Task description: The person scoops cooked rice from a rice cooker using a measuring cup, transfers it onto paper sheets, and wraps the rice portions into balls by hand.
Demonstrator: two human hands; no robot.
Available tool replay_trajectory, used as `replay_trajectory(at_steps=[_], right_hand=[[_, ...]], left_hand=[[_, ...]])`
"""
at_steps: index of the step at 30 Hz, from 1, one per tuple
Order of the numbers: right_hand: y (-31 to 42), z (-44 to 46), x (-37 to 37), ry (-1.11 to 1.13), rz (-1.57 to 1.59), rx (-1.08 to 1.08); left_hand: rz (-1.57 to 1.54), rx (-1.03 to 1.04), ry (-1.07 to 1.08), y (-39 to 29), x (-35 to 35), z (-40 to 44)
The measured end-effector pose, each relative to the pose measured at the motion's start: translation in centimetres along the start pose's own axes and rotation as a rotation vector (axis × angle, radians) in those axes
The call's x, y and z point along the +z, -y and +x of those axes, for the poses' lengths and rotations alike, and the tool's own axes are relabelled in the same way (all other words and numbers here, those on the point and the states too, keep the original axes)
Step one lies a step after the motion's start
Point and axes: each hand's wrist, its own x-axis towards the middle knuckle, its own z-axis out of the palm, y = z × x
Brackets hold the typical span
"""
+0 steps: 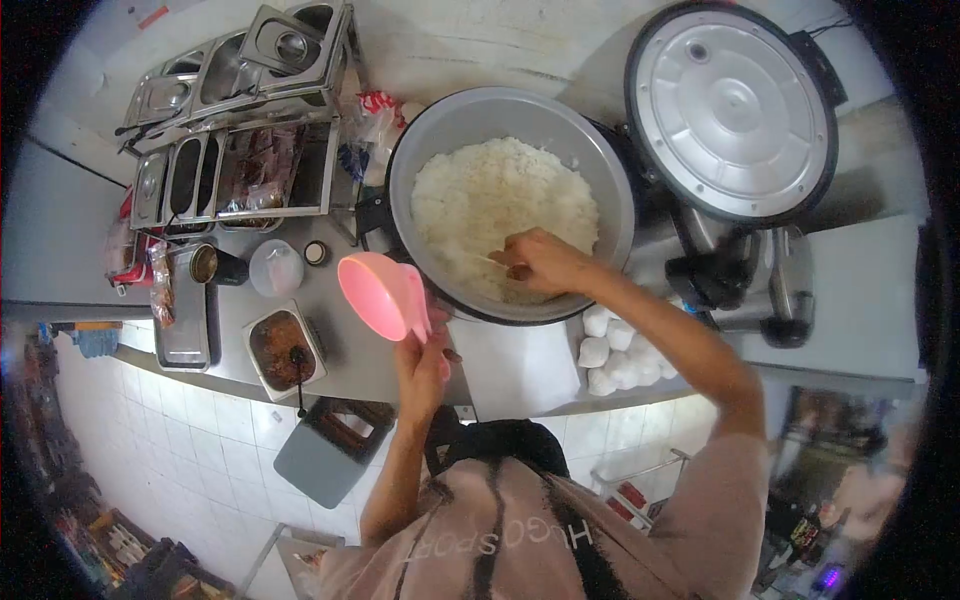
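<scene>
My left hand (422, 365) is closed on a pink plastic bowl (372, 297), held tilted left of the large rice cooker pot (400, 190). Inside the pot lies a broad mass of cooked white rice (490, 195). My right hand (545, 263) reaches in over the pot's near side, low against the rice. Its fingers are curled together, with a thin pale edge showing at their tips; I cannot make out what it belongs to. White paper sheets (510, 370) lie on the counter before the pot. Beside them sit several round white bundles (620, 355).
The cooker's open lid (735, 115) stands at the back right. On the left are a rack of steel pans (225, 75), a steel container of brown food (285, 345) with a black-handled utensil, a clear tub (276, 268) and a steel tray (180, 335).
</scene>
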Motion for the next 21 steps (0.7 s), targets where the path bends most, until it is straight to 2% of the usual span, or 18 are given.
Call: replay_trajectory(at_steps=[3, 5, 9, 11, 12, 14, 15, 17, 18, 20, 21], right_hand=[[1.1, 0.6, -1.0, -0.02, -0.065, -0.063], [1.7, 1.1, 0.1, 0.022, -0.008, -0.209], [0.5, -0.7, -2.1, 0.082, -0.005, -0.281], [-1.9, -1.1, -3.4, -0.134, 0.062, -0.03], [-1.6, -1.2, -3.5, -0.131, 0.062, -0.036], [-0.1, -2.0, -3.4, 0.03, -0.06, 0.371], [0.3, -1.9, -2.7, 0.029, -0.062, 0.368], [0.7, -1.3, -0.9, -0.002, 0.262, 0.513], [0.8, -0.9, -0.8, 0.002, 0.262, 0.507], [0.6, 0.1, -1.2, 0.089, 0.798, 0.732], [0.7, 0.5, -1.0, 0.092, 0.793, 0.724]], left_hand=[[0.022, 0.002, -0.029, 0.5, 0.0, 0.0], [0.032, 0.005, -0.036, 1.1, -0.2, 0.0], [-0.028, 0.05, -0.063, 0.9, 0.2, 0.2], [-0.007, 0.022, -0.035, 0.7, 0.0, 0.2], [0.014, -0.013, -0.012, 0.7, -0.1, 0.0], [0.033, -0.012, -0.011, 0.9, -0.4, -0.1], [0.05, -0.012, -0.005, 1.0, -0.4, 0.0], [0.03, -0.026, -0.016, 0.6, 0.1, -0.1], [0.014, -0.039, -0.024, 0.3, 0.3, -0.2], [0.031, -0.012, -0.02, 0.1, 0.5, -0.1], [0.048, 0.007, -0.01, 0.0, 0.5, -0.1]])
